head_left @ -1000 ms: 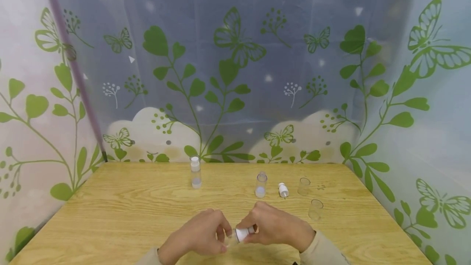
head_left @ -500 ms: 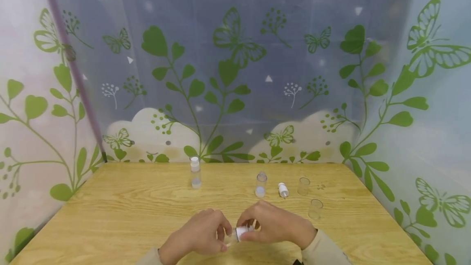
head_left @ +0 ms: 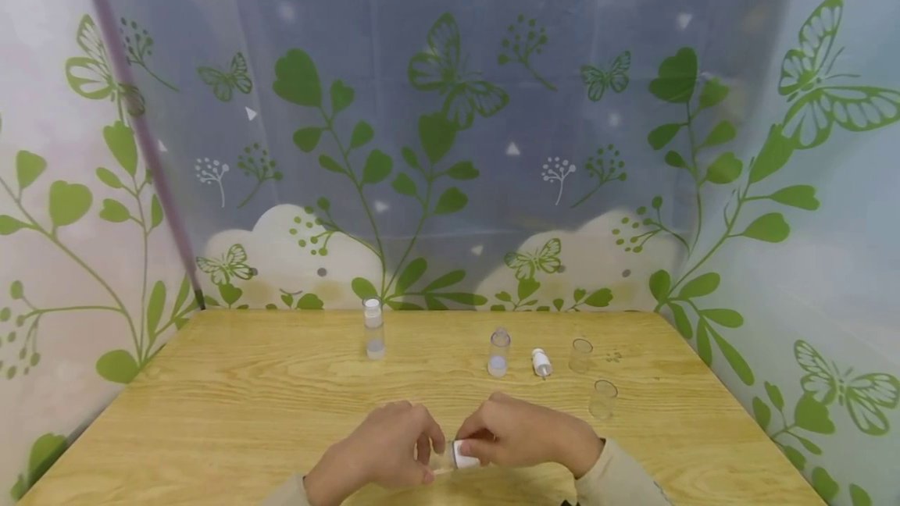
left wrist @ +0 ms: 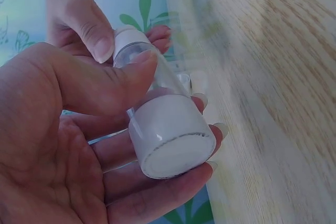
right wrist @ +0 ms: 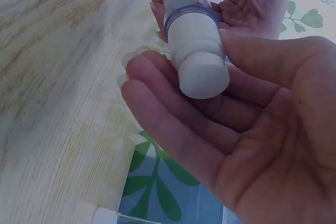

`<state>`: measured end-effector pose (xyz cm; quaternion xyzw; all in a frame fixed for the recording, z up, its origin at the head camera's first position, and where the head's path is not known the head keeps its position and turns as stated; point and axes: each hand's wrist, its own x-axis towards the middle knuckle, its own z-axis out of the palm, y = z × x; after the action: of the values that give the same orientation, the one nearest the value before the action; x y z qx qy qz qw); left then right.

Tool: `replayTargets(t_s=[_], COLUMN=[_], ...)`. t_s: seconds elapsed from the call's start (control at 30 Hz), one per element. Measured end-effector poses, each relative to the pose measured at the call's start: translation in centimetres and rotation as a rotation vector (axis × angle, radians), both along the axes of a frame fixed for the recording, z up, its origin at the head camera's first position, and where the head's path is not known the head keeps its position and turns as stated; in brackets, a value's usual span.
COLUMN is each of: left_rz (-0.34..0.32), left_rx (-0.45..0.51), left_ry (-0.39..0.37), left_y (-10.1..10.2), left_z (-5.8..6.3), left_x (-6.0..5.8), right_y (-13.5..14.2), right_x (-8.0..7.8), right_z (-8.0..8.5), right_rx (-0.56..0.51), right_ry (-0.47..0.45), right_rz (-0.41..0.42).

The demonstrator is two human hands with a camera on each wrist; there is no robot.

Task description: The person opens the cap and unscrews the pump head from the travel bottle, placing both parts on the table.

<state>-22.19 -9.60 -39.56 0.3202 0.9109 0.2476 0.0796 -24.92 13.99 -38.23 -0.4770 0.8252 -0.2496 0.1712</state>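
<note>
Held bottle (left wrist: pixel 170 129) partly hidden by hands (head_left: pixel 387 443)

A clear bottle (left wrist: pixel 170 85) with a white base (left wrist: pixel 173 137) and white top (right wrist: pixel 202 59) is held sideways in fingers (left wrist: pixel 152 196).

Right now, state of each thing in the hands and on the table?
Held bottle: tipped sideways, top on; tightness can't be told.
Held white top: seated on the held bottle.
Left grip: holding the bottle body.
Right grip: pinching the held white top.
Left rear bottle: upright, top on.
Right rear bottle: upright, white top off.
Loose white top: detached.
Far clear cap: detached, upright.
Near clear cap: detached, upright.
</note>
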Motion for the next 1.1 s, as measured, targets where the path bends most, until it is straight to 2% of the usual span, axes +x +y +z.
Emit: replayTargets(t_s=[0.3, 0.43, 0.67, 0.9, 1.1], left_rz=[-0.007, 0.002, -0.004, 0.003, 0.008], left_rx=[-0.01, -0.021, 0.013, 0.012, 0.003], left_ry=[0.025, 0.03, -0.01, -0.011, 0.0], left_y=[0.08, 0.12, 0.0, 0.03, -0.1], left_z=[-0.17, -0.17, -0.08, -0.05, 0.08], left_x=[0.03, 0.06, 0.03, 0.13, 0.07], right_y=[-0.37, -0.51, -0.74, -0.85, -0.61], right_x=[0.0, -0.02, 0.01, 0.1, 0.09], right_z=[-0.07, -0.04, -0.1, -0.04, -0.06], right_rx=[0.012, 0.015, 0.04, 0.032, 0.023], right_ry=[0.08, 0.078, 0.083, 0.123, 0.083], right_rz=[-0.012, -0.025, -0.079, -0.075, -0.083])
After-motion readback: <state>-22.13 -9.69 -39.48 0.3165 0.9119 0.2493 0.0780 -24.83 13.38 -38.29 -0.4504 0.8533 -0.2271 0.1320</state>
